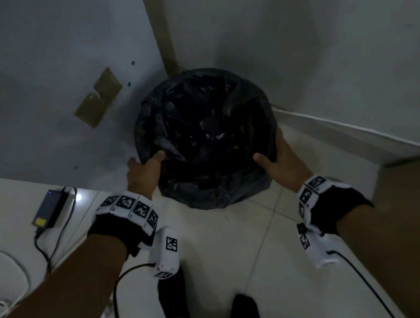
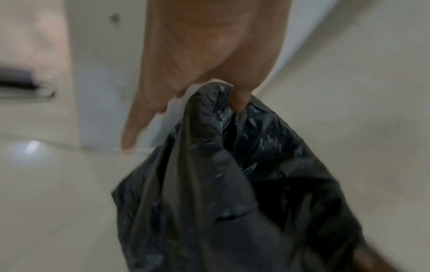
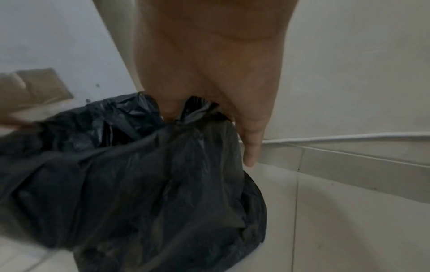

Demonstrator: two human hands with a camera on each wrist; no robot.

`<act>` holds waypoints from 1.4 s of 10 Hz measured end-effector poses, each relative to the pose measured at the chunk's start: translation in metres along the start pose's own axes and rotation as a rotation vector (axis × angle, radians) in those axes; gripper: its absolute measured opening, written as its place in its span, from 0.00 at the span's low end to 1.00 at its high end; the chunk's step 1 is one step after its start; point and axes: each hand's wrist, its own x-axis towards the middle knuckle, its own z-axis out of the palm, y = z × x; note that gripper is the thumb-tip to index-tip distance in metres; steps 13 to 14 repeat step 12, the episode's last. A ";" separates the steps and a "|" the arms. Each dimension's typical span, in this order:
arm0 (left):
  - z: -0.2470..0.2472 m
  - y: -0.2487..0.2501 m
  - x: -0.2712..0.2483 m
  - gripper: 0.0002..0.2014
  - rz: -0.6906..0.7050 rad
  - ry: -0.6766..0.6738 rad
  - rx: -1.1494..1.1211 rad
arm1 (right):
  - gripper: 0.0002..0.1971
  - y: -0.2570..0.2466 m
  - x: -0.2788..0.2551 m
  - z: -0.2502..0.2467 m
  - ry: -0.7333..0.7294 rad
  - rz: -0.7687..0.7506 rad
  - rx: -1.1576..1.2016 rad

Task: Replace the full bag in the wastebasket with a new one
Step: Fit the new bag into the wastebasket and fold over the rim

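Observation:
A black plastic bag (image 1: 211, 179) lines and drapes over a round wastebasket in the room's corner; the basket itself is hidden under the plastic. My left hand (image 1: 145, 168) pinches the bag's rim at the near left, thumb inside the opening. My right hand (image 1: 278, 157) grips the rim at the near right, thumb over the edge. The left wrist view shows the bag (image 2: 232, 184) bunched under my left hand (image 2: 223, 95). The right wrist view shows plastic (image 3: 130, 184) gathered between the thumb and fingers of my right hand (image 3: 200, 110). Small scraps lie deep inside the bag.
Walls close in behind and to the right of the basket. A black power adapter (image 1: 49, 208) with cables lies on the tiled floor (image 1: 251, 245) at the left. A white cord (image 1: 356, 129) runs along the right wall's base. My feet (image 1: 207, 314) stand just before the basket.

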 end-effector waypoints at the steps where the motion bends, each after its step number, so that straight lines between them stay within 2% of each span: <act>1: 0.007 0.000 0.031 0.50 -0.190 -0.163 -0.290 | 0.47 -0.003 -0.004 0.017 0.004 0.086 0.115; 2: 0.022 0.014 0.062 0.51 -0.074 -0.081 -0.394 | 0.42 -0.015 0.004 0.032 0.147 0.150 0.208; 3: 0.032 0.040 0.089 0.51 0.016 -0.070 -0.430 | 0.40 -0.025 0.025 0.042 0.287 0.199 0.262; 4: 0.036 0.065 0.110 0.45 0.086 -0.221 -0.448 | 0.45 -0.040 0.049 0.045 0.342 0.206 0.359; 5: 0.027 0.095 0.089 0.33 0.031 -0.377 -0.397 | 0.53 -0.051 0.067 0.044 0.374 0.250 0.426; 6: 0.020 0.095 0.096 0.26 -0.016 -0.391 -0.334 | 0.59 -0.060 0.069 0.042 0.272 0.295 0.394; 7: 0.012 0.092 0.104 0.30 -0.015 -0.221 -0.213 | 0.59 -0.066 0.064 0.035 0.155 0.299 0.362; 8: 0.017 0.087 0.092 0.40 0.021 -0.148 -0.124 | 0.55 -0.068 0.050 0.018 0.088 0.335 0.272; 9: 0.021 0.080 0.060 0.43 0.076 -0.100 -0.092 | 0.46 -0.083 0.016 -0.002 0.075 0.372 0.155; 10: 0.018 0.074 0.018 0.44 0.101 -0.098 0.032 | 0.36 -0.102 -0.025 -0.023 0.029 0.336 0.078; 11: -0.002 0.083 -0.032 0.37 0.199 -0.182 0.193 | 0.33 -0.123 -0.065 -0.045 -0.053 0.349 -0.029; 12: -0.028 0.089 -0.088 0.30 0.181 -0.359 0.375 | 0.32 -0.144 -0.114 -0.068 -0.085 0.362 -0.113; 14: -0.028 0.089 -0.088 0.30 0.181 -0.359 0.375 | 0.32 -0.144 -0.114 -0.068 -0.085 0.362 -0.113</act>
